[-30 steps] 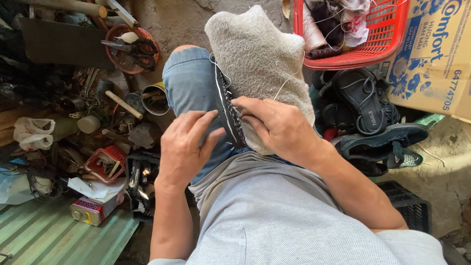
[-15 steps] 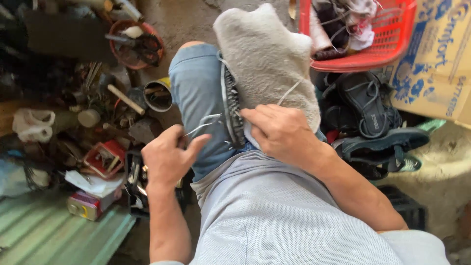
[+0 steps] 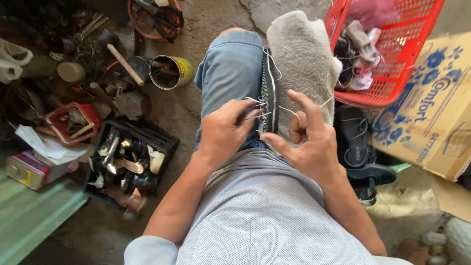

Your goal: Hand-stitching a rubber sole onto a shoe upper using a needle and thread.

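A shoe with a dark treaded sole stands on edge between my knees, against a beige towel draped over my right thigh. White thread runs in loops from the sole's edge. My left hand pinches the thread, and perhaps a needle too thin to make out, at the sole's near end. My right hand rests on the towel beside the sole, thumb against the shoe, index finger raised with thread looped around the fingers.
A red plastic basket with rags sits at the upper right, a cardboard box beside it. Dark sandals lie below the basket. On the left: a black tray of tools, a tin can, a hammer, a small red tray.
My left hand came back from beside my thigh to the sole and took the thread. My right hand opened and lifted its index finger. The camera moved closer.
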